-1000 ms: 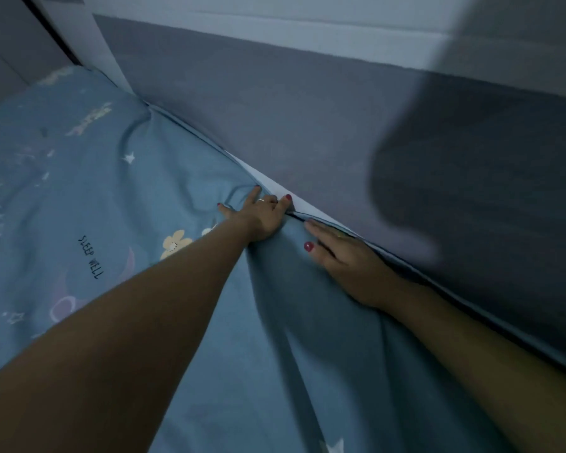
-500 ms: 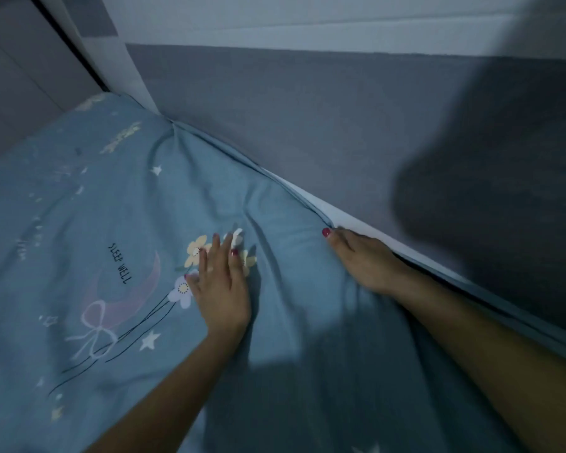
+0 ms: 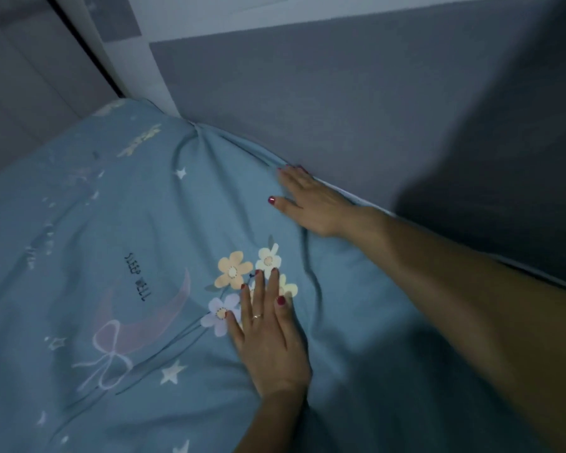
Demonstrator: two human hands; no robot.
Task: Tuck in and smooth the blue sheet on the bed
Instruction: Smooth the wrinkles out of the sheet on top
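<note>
A: Starting at the left, what lies beyond the left hand (image 3: 270, 338)?

B: The blue sheet (image 3: 79, 243) covers the bed out that way, printed with a pale moon and ribbon bow (image 3: 111, 348), small white stars, and the words "SLEEP WELL" (image 3: 138, 276) just off the fingertips to the left

A: And the hand itself?

B: It lies palm down on the sheet, fingers straight and close together, thumb out to the left. It grips nothing; the flat fingers press the cloth. The fingertips rest among the printed flowers (image 3: 234, 268), with an orange one and a white one just ahead of them and a lilac one beside the thumb. A ring (image 3: 257, 316) sits on one finger and the nails are painted red

A: What about the cloth between the two hands?

B: Creases run there, from beside the left hand up toward the right hand, and more folds gather ahead of the right hand at the far corner (image 3: 195, 129) of the bed

A: Then the right hand (image 3: 311, 204)?

B: It is further away, at the sheet's edge where the bed meets the grey wall (image 3: 340, 103). It is flat too, thumb spread to the left on the cloth. Its fingertips sit right at the seam with the wall; whether they go down into the gap I cannot tell. Behind the wrist a thin pale strip (image 3: 366, 202) shows between sheet and wall. A dark shadow falls on the wall to the right of that arm
</note>
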